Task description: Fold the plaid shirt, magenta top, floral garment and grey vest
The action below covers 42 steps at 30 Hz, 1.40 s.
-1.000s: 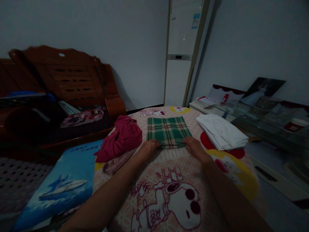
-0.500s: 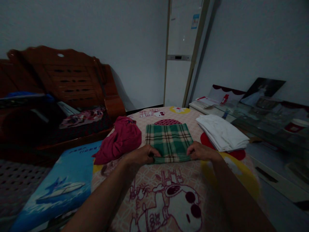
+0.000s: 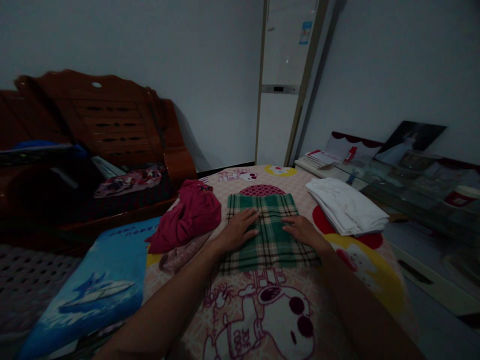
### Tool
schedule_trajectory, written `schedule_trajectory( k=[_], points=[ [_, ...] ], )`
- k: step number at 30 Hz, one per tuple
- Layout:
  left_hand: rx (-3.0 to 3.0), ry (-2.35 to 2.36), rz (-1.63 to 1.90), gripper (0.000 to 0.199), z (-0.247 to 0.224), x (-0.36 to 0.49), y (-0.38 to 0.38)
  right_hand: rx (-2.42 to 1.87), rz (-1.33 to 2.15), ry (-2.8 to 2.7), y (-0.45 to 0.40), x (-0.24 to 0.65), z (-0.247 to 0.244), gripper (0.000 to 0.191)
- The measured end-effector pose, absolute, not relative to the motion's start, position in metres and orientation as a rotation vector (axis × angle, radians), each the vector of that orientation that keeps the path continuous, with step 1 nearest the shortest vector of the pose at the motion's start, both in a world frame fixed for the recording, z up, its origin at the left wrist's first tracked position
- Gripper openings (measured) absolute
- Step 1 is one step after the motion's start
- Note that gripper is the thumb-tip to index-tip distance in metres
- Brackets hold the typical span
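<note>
Left hand (image 3: 237, 230), right hand (image 3: 302, 230) moved up plaid cloth (image 3: 269, 240), each grip spread, "JOE COOL" tablecloth (image 3: 242, 336)

Resting the left hand (image 3: 237, 231), fingers spread, on the green plaid cloth (image 3: 272, 245) just below centre frame! Touching it too with the right hand (image 3: 302, 232), on the right side. Below that, catch the cartoon dog (image 3: 279, 312) at bottom centre, printed on the patterned tablecloth (image 3: 210, 277). Look left of centre for a crumpled magenta garment (image 3: 191, 212), then across to mid-right for folded white cloth (image 3: 345, 207). Drop to lower left: see a blue panel (image 3: 123, 255) picturing a boat (image 3: 99, 291). Go upper left for a carved wooden seat (image 3: 108, 112), and top centre-right for a tall white unit (image 3: 277, 125). Finish far right on a red-and-white cup (image 3: 461, 197).
</note>
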State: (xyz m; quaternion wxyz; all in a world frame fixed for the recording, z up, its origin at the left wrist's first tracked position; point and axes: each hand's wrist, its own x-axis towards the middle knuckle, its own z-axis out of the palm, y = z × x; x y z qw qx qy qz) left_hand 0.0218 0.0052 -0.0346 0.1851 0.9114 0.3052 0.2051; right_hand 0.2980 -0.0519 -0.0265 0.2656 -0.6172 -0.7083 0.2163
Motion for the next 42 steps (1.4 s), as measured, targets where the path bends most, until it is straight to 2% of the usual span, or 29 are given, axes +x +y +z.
schedule_trajectory(
  k=[4,8,13,20,28,37,42],
  points=[
    [2.741,0.950,0.327,0.059,-0.055,0.025,0.006,-1.727,0.317,-1.995,-0.048,0.300,-0.037,0.028],
    [2.696,0.929,0.424,0.061,-0.052,0.024,0.014,-1.690,0.233,-1.929,-0.046,0.298,-0.038,0.034],
    [2.648,0.993,0.533,0.063,-0.040,0.034,0.034,-1.546,-0.075,-2.078,-0.040,0.290,-0.055,0.046],
    [2.745,1.110,0.319,0.063,-0.056,0.040,0.043,-1.655,-0.102,-2.220,-0.035,0.295,-0.076,0.046],
    [2.713,1.141,0.377,0.066,-0.054,0.035,0.047,-1.714,-0.147,-2.143,-0.034,0.302,-0.078,0.049],
    [2.718,1.311,0.198,0.064,-0.053,0.022,0.062,-1.911,-0.106,-2.140,-0.035,0.304,-0.072,0.052],
    [2.722,1.317,0.176,0.062,-0.047,0.025,0.058,-1.847,-0.174,-2.148,-0.031,0.295,-0.052,0.055]
  ],
)
